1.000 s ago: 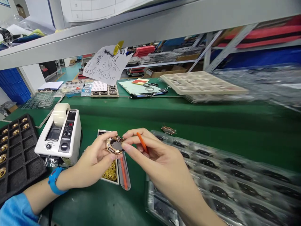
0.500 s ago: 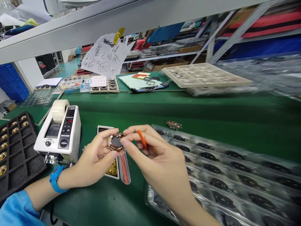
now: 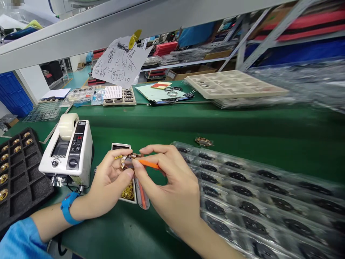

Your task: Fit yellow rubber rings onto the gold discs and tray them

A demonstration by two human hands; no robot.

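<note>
My left hand (image 3: 106,189) pinches a small round gold-coloured metal frame (image 3: 124,162) with a dark centre, like a watch case. In my right hand (image 3: 175,187) is a slim orange stick-like tool (image 3: 148,164), gripped between thumb and fingers. Its tip end is at the frame, partly hidden by the fingertips. Beneath the hands are a white box (image 3: 121,146) of tangled yellow pieces (image 3: 128,193) and a clear sleeve (image 3: 146,202) with an orange strip. Another round metal piece (image 3: 204,141) lies on the green mat behind the right hand.
A white tape dispenser (image 3: 83,144) stands at the left, beside a black foam tray (image 3: 40,176) of gold rings. Clear blister trays (image 3: 223,187) with black parts spread across the right. Beige trays (image 3: 237,86) rest on the back ledge, and a shelf beam (image 3: 107,32) crosses overhead.
The orange tool has swung from steep to nearly level, pointing left at the frame. Both hands have shifted slightly left, and the frame is tilted more.
</note>
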